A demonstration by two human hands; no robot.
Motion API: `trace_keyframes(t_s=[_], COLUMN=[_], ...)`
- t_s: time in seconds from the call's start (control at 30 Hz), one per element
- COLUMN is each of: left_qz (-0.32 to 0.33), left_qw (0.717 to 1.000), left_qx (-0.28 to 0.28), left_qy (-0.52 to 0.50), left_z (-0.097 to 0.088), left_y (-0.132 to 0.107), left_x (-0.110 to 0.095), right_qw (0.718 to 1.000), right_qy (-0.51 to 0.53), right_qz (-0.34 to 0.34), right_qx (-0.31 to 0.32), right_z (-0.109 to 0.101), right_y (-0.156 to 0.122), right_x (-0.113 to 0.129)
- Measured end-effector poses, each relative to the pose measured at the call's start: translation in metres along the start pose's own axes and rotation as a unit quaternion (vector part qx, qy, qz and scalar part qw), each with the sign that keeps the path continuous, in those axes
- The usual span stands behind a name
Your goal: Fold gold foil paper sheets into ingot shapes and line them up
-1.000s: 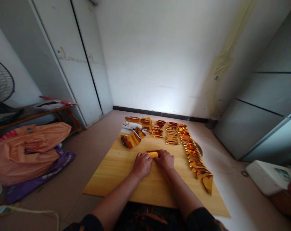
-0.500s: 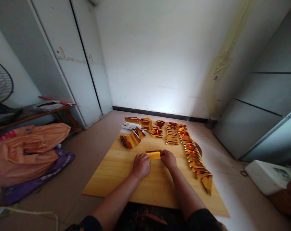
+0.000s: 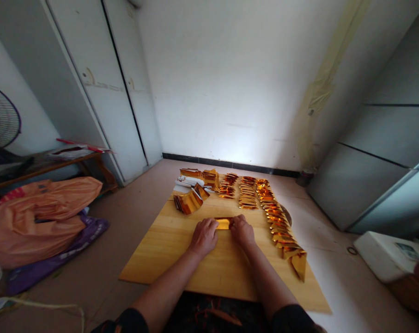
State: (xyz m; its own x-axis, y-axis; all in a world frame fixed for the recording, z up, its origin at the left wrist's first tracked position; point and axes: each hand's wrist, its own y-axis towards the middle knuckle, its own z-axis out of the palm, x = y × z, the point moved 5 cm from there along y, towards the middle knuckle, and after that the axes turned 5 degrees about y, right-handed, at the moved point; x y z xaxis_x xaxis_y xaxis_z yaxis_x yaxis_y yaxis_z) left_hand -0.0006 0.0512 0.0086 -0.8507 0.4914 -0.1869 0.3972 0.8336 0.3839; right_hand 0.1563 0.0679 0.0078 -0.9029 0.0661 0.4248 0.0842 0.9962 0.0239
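Note:
A small sheet of gold foil paper (image 3: 223, 224) lies across the middle of the wooden board (image 3: 167, 249), its far edge darker and apparently turned up. My left hand (image 3: 205, 236) grips its left end, fingers bent and closed. At the opposite end my right hand (image 3: 242, 230) pinches the paper, the fingertips partly hidden behind the knuckles. Left of centre sits a loose, curled stack of gold paper (image 3: 188, 202). Folded gold paper pieces (image 3: 277, 224) overlap in a long row down the right side.
Shorter rows of folded gold pieces (image 3: 248, 192) and flat gold stacks (image 3: 209, 178) stand at the board's far side, beside a white packet (image 3: 190, 181). Orange and purple bags (image 3: 43, 217) lie on the floor at left; a white box (image 3: 389, 254) is at right.
My left hand has shifted slightly right and up onto the paper's left end. My right hand has moved a little inward over the other end, so less of the gold sheet shows.

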Motion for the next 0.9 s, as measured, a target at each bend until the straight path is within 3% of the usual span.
trace_keyframes(t_s=[0.2,0.53,0.77,0.9], left_qz=[0.006,0.016,0.007,-0.01], left_qw=[0.999,1.0,0.999,0.998], left_qx=[0.001,-0.002,0.001,-0.018], left_qy=[-0.04,-0.011,-0.034,-0.059], left_z=[0.007,-0.002,0.004,0.006], left_y=[0.001,-0.001,0.001,0.001], left_x=[0.003,-0.002,0.002,0.006], right_qw=[0.998,0.991,0.992,0.984], right_qy=[0.033,0.069,0.105,0.153], right_qz=[-0.037,-0.11,-0.062,-0.07], right_qx=[-0.047,-0.02,-0.038,-0.061], right_z=[-0.002,-0.004,0.003,0.01], right_y=[-0.01,-0.021,-0.016,-0.012], right_x=[-0.001,0.005,-0.007,-0.016])
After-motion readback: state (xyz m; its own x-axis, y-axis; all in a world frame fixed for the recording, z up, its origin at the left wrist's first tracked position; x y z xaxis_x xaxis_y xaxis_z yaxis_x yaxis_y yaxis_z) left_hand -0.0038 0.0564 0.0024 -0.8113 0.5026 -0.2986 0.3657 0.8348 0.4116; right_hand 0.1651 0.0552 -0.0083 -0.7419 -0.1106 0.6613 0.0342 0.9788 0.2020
